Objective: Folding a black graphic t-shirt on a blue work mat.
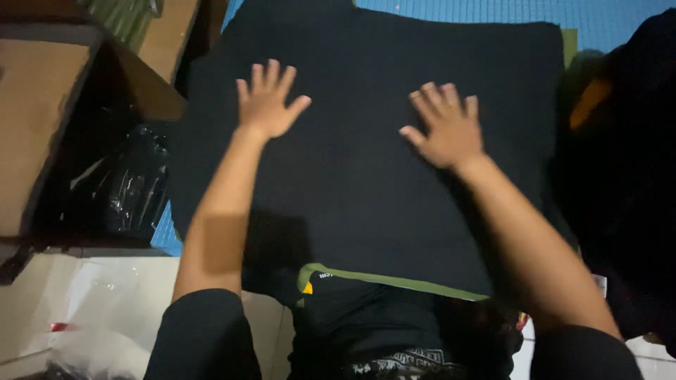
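Observation:
A large black cloth (pixel 366 176) lies spread flat in front of me, over a green-edged layer (pixel 394 281). My left hand (pixel 266 100) rests flat on its upper left part with fingers spread. On the cloth's upper right part my right hand (pixel 445 128) presses palm down, fingers apart. Neither hand holds anything. Below the cloth's near edge, a black garment with a white print (pixel 394 352) shows.
An open cardboard box (pixel 42 119) with black plastic-wrapped items (pixel 134 183) stands at the left. A blue mat (pixel 605 21) lies under the cloth at the back. A dark heap with an orange patch (pixel 620 141) sits at the right. White tiled floor (pixel 91 295) with clear plastic is near left.

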